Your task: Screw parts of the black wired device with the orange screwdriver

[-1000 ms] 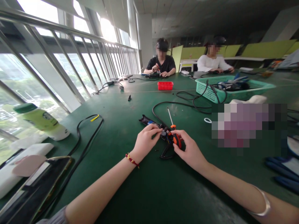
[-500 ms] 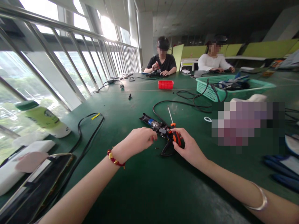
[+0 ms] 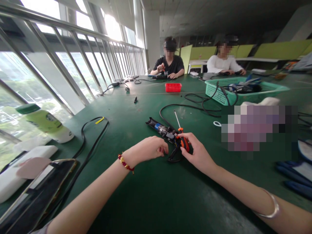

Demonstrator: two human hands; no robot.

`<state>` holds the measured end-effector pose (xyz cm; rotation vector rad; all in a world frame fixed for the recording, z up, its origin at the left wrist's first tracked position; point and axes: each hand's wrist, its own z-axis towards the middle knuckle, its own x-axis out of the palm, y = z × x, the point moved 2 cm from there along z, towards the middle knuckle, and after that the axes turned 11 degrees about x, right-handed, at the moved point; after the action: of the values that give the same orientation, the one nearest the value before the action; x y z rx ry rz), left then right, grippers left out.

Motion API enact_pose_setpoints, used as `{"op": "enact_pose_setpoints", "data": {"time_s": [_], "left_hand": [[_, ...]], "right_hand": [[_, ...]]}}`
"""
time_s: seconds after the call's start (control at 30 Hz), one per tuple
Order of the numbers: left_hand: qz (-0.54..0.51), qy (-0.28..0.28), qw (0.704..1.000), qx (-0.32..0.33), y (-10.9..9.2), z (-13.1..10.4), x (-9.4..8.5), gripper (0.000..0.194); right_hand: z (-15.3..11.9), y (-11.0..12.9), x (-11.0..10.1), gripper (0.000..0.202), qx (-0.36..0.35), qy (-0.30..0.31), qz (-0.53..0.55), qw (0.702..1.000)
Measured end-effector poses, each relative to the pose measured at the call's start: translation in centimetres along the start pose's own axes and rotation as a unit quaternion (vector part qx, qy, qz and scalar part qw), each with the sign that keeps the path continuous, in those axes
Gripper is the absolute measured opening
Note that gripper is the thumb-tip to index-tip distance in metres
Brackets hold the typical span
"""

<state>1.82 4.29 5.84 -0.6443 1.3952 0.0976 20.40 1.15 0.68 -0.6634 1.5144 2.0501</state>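
My right hand is wrapped around the orange-and-black handle of a screwdriver, its metal shaft pointing up and away. Just left of it lies an opened black corded device with a blue band and wiring exposed. A curved black part at its near end rests on the table, partly behind the right hand. My left hand is low over the tabletop beside this part, fingers curled and pressed together. Whatever is at its fingertips is hidden.
A red box and a small black piece lie farther off. On the right stands a green basket with cables. A bottle and a phone-like dark panel are at left. Two people sit across the table.
My left hand has shifted right and slightly down, from beside the device to the tabletop, over the spot where a tiny dark piece lay. The right hand stays on the screwdriver.
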Motion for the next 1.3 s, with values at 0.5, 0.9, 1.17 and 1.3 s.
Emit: {"op": "enact_pose_setpoints", "data": {"time_s": [0.5,0.9,1.17,1.3], "left_hand": [[0.031,-0.125,0.991,-0.023,1.2,0.7,2.0,0.010],[0.068,-0.221,0.972,-0.037,1.5,1.5,3.4,0.009],[0.110,-0.243,0.964,-0.002,1.4,1.5,3.6,0.011],[0.156,-0.239,0.958,0.005,1.2,1.5,3.7,0.014]], "right_hand": [[0.0,0.2,-0.1,0.038,-0.007,-0.007,-0.003,1.000],[0.0,0.2,0.1,0.038,-0.014,-0.012,0.002,1.000],[0.1,0.0,0.2,0.039,-0.022,-0.014,0.006,1.000],[0.0,0.2,0.2,0.039,-0.022,-0.018,0.007,1.000]]}}
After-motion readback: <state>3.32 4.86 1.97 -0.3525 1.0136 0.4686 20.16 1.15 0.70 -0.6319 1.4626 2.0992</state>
